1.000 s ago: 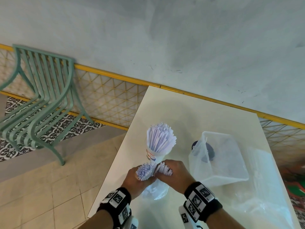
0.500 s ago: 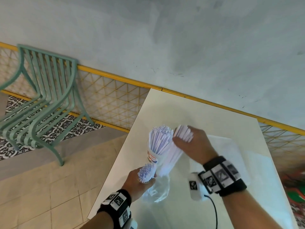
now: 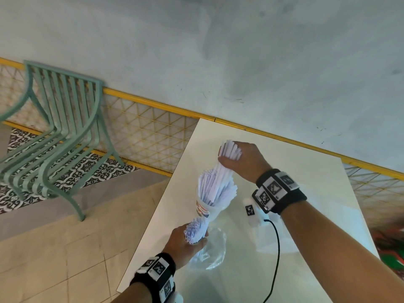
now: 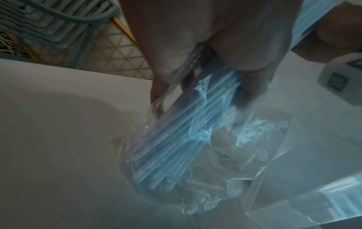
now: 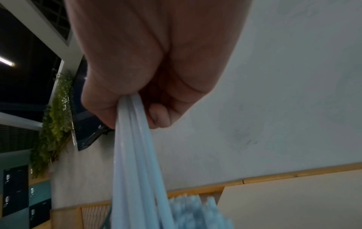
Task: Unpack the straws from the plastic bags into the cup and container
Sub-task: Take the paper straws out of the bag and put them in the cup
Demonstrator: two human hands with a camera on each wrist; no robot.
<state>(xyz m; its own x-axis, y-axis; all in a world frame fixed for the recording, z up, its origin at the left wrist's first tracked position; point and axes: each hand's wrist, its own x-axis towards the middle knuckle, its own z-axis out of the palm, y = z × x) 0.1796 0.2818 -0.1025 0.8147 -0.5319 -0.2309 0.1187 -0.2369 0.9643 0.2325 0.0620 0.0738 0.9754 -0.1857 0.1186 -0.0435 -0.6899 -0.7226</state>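
Observation:
A clear cup (image 3: 204, 209) full of white wrapped straws (image 3: 213, 186) stands on the white table (image 3: 317, 178). Above it my right hand (image 3: 238, 158) grips a bundle of straws (image 3: 229, 149), their lower ends reaching down among those in the cup; the right wrist view shows the held straws (image 5: 135, 155) hanging from my fist. Nearer the front edge my left hand (image 3: 185, 243) grips a second bunch of straws (image 3: 194, 230) still sitting in the crumpled clear plastic bag (image 3: 209, 252). Through the bag (image 4: 195, 155) the left wrist view shows the straws (image 4: 176, 139).
A clear plastic container (image 3: 269, 237) lies on the table behind my right forearm, mostly hidden. A black cable (image 3: 276, 254) trails from the right wrist. The table's left edge drops to a tiled floor, and a green metal chair (image 3: 54, 136) stands by a yellow mesh fence.
My right hand has drawn a bundle of straws out of the bag, lifted it up and away over the cup, and its lower ends now sit in the cup. The left hand stays put.

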